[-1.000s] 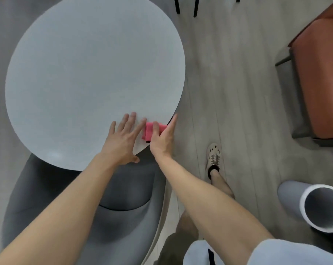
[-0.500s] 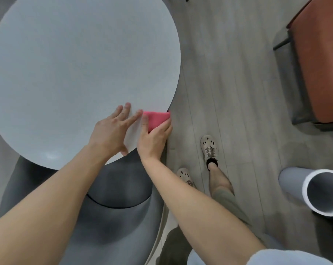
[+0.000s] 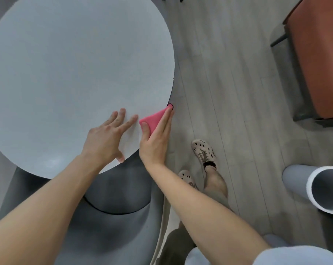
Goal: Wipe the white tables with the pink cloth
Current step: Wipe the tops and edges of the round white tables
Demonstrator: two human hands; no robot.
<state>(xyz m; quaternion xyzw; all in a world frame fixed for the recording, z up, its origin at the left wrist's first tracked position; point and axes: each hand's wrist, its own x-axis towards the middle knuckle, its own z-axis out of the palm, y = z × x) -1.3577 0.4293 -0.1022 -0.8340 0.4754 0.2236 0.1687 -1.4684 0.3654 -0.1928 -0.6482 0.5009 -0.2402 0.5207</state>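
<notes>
Head view: right hand [image 3: 156, 142] pinches pink cloth [image 3: 152, 119] against white table [image 3: 75, 64] edge.

The white table [image 3: 66, 64] runs out of frame from 9 to 12 o'clock, and whatever bears it is hidden under its own top. The pink cloth [image 3: 154, 118] shows only as a wedge at the rim, and the rest lies under the right hand [image 3: 156, 144]. At 6 o'clock the grey chair [image 3: 114, 217] is covered by the tabletop, the left forearm [image 3: 47, 207] and the right forearm [image 3: 200, 207], and cut by the bottom edge. The orange seat [image 3: 318, 64] at 2 o'clock and the grey tube [image 3: 299, 180] at 4 are cut off. One shoe [image 3: 186, 175] sits half behind the right forearm.
</notes>
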